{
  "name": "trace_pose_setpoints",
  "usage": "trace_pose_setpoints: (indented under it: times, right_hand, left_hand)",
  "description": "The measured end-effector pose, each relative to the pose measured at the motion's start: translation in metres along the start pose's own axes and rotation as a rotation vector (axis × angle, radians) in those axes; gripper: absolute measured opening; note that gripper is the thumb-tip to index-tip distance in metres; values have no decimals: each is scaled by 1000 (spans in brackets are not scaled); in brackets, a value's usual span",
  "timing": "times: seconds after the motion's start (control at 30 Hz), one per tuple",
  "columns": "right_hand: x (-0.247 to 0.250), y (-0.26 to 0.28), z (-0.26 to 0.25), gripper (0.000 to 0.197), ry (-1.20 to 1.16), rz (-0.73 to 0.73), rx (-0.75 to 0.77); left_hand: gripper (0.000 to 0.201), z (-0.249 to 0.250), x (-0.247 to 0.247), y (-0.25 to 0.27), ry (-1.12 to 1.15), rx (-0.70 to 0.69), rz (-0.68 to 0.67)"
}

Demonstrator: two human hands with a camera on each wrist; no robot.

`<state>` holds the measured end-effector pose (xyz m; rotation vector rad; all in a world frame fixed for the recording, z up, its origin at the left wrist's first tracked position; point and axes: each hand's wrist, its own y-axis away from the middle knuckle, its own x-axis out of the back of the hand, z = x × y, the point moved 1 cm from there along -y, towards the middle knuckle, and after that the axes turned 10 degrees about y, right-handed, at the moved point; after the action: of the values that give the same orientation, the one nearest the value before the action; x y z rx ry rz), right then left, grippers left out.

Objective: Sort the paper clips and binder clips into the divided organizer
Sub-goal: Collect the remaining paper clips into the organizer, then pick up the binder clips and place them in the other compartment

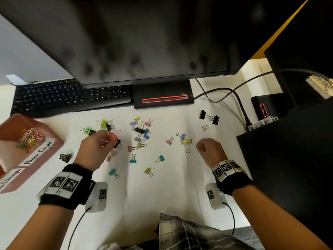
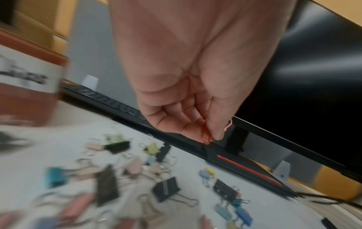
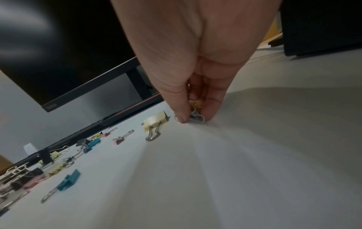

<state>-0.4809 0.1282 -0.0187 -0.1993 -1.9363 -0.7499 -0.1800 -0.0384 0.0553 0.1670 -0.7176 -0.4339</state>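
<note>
My left hand (image 1: 100, 143) is raised above the desk and pinches pink and red paper clips (image 1: 115, 135), seen as a red clip (image 2: 206, 137) between thumb and fingers in the left wrist view. My right hand (image 1: 202, 147) is down at the white desk, its fingertips (image 3: 182, 118) pinching a small bunch of paper clips (image 3: 195, 118). A large yellow binder clip (image 1: 187, 142) lies just left of it. Several coloured binder clips (image 1: 142, 132) are scattered across the desk. The reddish divided organizer (image 1: 12, 127) at far left holds several paper clips (image 1: 29, 138).
A black keyboard (image 1: 68, 96) and a monitor (image 1: 135, 42) with its base (image 1: 162, 96) stand behind the clips. Cables (image 1: 234, 98) run to a black box (image 1: 288, 150) at the right. Two black binder clips (image 1: 209, 117) lie near the cables.
</note>
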Motion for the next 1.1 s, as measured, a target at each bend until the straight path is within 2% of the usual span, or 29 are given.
trace_pose_setpoints:
  times: [0.1, 0.2, 0.33, 0.5, 0.6, 0.7, 0.8, 0.87, 1.0, 1.1]
  right_hand:
    - [3, 3, -12, 12, 9, 61, -7]
    - [11, 5, -58, 10, 23, 128, 87]
    - [12, 7, -175, 11, -17, 147, 322]
    - [-12, 8, -353, 12, -106, 80, 583]
    - [-35, 10, -445, 16, -113, 37, 626]
    - [-62, 8, -497, 31, -119, -41, 592]
    - [-75, 9, -506, 43, -123, -72, 569]
    - [-74, 13, -491, 41, -180, -29, 591]
    - [-75, 29, -420, 26, -160, 109, 602]
    - [-86, 43, -353, 28, 2, 65, 452]
  left_hand:
    - [4, -34, 32, 24, 41, 58, 71]
    - [7, -64, 79, 37, -11, 77, 166]
    - [18, -85, 150, 42, -95, 107, 261]
    - [8, -107, 211, 18, -151, 100, 255]
    - [17, -121, 229, -3, -119, 140, 217]
    - [34, -132, 241, -15, -156, 138, 151]
    - [35, -132, 247, -8, -173, -17, 180]
    - [29, -128, 242, 7, -110, -141, 173]
    - [22, -125, 205, 30, 34, -278, -10]
    - [30, -130, 167, 32, 40, -319, -165]
